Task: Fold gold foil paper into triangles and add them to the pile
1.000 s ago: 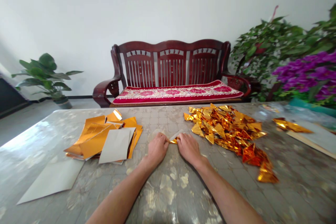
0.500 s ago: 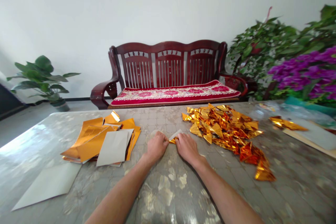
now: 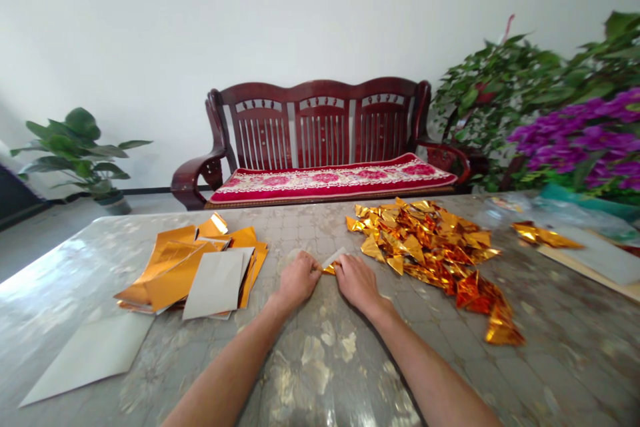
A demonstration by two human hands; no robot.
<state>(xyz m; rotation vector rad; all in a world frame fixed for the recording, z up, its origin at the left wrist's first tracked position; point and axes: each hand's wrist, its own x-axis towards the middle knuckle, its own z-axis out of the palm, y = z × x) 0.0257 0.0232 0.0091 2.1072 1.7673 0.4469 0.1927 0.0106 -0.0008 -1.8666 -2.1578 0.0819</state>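
Between my hands, low over the patterned table [image 3: 310,373], is a small sheet of gold foil paper [image 3: 331,268], partly folded, with its pale back showing at the top. My left hand [image 3: 299,278] pinches its left end with closed fingers. The right end is gripped by my right hand [image 3: 357,280], whose curled fingers cover much of the paper. To the left lies a stack of flat gold foil sheets [image 3: 175,270], a pale sheet [image 3: 219,282] face down on top. Folded gold foil pieces [image 3: 425,240] form a heap on the right.
One loose pale sheet [image 3: 90,357] lies at the front left. At the right are clear plastic [image 3: 575,213], a pale board [image 3: 600,257] and purple flowers [image 3: 585,137]. A wooden bench [image 3: 323,123] with a red cushion stands behind the table; a potted plant [image 3: 87,153] is at far left.
The view has shifted very slightly. Both hands stay in nearly the same place, still closed on the foil paper.
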